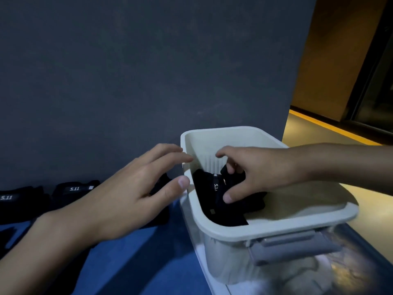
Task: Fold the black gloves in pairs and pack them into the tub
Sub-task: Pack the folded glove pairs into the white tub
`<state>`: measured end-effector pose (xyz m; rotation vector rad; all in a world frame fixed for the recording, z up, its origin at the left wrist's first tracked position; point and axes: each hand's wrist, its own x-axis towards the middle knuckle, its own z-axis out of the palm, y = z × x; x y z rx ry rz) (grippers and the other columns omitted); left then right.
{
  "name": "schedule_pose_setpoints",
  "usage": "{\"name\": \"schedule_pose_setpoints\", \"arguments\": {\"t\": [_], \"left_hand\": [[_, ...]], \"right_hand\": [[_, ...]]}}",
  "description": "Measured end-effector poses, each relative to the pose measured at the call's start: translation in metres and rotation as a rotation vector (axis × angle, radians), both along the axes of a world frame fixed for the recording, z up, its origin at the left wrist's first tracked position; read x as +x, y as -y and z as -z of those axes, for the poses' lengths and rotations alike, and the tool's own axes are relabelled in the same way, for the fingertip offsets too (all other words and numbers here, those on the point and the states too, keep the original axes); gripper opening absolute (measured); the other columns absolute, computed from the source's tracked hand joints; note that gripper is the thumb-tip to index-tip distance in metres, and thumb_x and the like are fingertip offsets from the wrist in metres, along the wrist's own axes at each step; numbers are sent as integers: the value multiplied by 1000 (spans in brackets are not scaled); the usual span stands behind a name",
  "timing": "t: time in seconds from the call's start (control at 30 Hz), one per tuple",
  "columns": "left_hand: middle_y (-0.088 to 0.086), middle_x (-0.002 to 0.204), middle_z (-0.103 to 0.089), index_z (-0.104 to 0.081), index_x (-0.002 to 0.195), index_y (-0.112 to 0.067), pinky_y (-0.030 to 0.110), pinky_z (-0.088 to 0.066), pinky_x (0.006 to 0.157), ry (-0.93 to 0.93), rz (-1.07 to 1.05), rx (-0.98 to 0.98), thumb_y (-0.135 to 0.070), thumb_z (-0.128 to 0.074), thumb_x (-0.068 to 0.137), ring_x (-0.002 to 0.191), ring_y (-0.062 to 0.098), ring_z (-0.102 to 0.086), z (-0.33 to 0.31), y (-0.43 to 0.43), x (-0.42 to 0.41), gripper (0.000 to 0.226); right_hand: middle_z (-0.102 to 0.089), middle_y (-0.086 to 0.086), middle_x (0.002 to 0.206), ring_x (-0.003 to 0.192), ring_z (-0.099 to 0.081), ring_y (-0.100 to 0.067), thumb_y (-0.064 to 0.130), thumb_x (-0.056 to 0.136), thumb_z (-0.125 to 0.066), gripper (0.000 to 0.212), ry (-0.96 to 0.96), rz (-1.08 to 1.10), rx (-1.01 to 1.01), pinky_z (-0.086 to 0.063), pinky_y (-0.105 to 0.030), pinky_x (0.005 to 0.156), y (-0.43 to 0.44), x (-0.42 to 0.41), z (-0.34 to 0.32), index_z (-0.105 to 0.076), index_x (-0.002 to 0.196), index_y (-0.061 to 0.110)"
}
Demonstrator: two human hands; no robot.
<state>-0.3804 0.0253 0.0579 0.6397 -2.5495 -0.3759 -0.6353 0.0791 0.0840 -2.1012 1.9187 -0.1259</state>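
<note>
Risk first: could spring open on release, being soft cloth merely doubled over, and so lose the fold. Could also snag on a fingertip and ride back up over the rim if drawn out too fast. Could nudge the tub (276,226) sideways too, judging by how near the left hand (131,188) hangs to its 9 o'clock rim.

Right hand (251,173): reaching in from 3 o'clock, fingers curled into the pair (214,201), thumb pressed on top, so grasping it. Left hand: spread and relaxed, holding nothing, hovering by that rim; touching it or not, cannot tell.

Tub: white, open-topped, standing at 5 o'clock in view on the blue table (131,262). Inside: one dark bundle lying toward the 9 o'clock wall of the tub, white lettering showing, pale floor visible toward 3 o'clock. Hard to say whether one pair or more in that dark heap.

Outside: more gloves (72,194) lying on the table at 9 o'clock, close to the grey wall (127,81), not yet packed, partly hidden behind the left wrist.
</note>
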Motion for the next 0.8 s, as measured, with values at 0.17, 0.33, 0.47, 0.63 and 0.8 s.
{"name": "schedule_pose_setpoints", "arguments": {"t": [0.17,0.33,0.47,0.63,0.8], "left_hand": [[-34,125,-51,-55,127,-44,23,-40,99,-53,-111,-40,-68,-31,90,125,-6,-45,-9,-4,25,51],[-36,123,-52,-60,120,-43,12,-39,92,-75,-225,-35,-71,-34,88,121,-12,-47,-13,-12,66,50],[-36,116,-55,-61,112,-45,6,-41,83,-113,-348,17,-66,-42,86,109,-14,-52,-15,-18,104,39],[-25,116,-62,-65,117,-36,27,-48,95,-81,-490,69,-48,-56,91,111,-7,-56,-1,-15,153,30],[-17,106,-65,-65,109,-34,27,-49,87,67,-591,46,-38,-65,90,102,6,-61,20,-9,190,20]], "right_hand": [[-52,16,106,101,-59,-13,57,73,-74,88,19,20,-133,-50,-36,92,-7,13,-33,-31,144,29],[-54,12,104,97,-59,-11,52,75,-74,81,99,-34,-237,-51,-28,84,-6,46,-48,-35,142,28],[-58,9,105,96,-59,-8,46,78,-74,70,155,-110,-283,-45,-16,75,-5,86,-56,-41,138,30],[-59,11,102,90,-60,-5,40,85,-71,53,154,-220,-252,-46,-16,77,2,150,-42,-51,131,25],[-66,7,100,89,-64,-11,39,86,-71,43,175,-286,-117,-52,-25,81,20,212,1,-58,122,20]]}}
